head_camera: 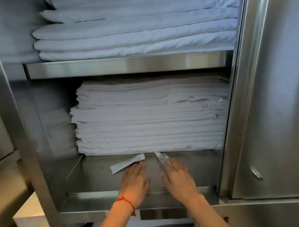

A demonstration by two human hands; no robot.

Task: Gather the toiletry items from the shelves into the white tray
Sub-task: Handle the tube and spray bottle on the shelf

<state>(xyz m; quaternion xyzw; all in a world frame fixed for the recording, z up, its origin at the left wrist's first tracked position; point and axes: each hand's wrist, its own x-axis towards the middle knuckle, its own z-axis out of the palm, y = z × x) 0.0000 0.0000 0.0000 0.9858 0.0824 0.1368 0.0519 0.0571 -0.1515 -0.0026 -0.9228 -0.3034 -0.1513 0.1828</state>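
Stainless-steel cabinet with one door swung open at right. The lower shelf carries a tall stack of folded white linen set toward the back and right; a strip of bare steel runs between the stack's front edge and the shelf's raised front lip, and a bare gap lies between the stack and the left wall. The upper shelf edge, bearing folded bedding, overhangs the working space. Both hands lie palm-down on the bare strip. The left hand, with a red cord at its wrist, has straight fingers held close together; their tips lie just short of a flat white sachet that rests at the foot of the stack. The right hand has its fingers slightly spread; a small clear-wrapped item lies at their tips, contact uncertain. A corner of the white tray shows at lower left, outside the cabinet.
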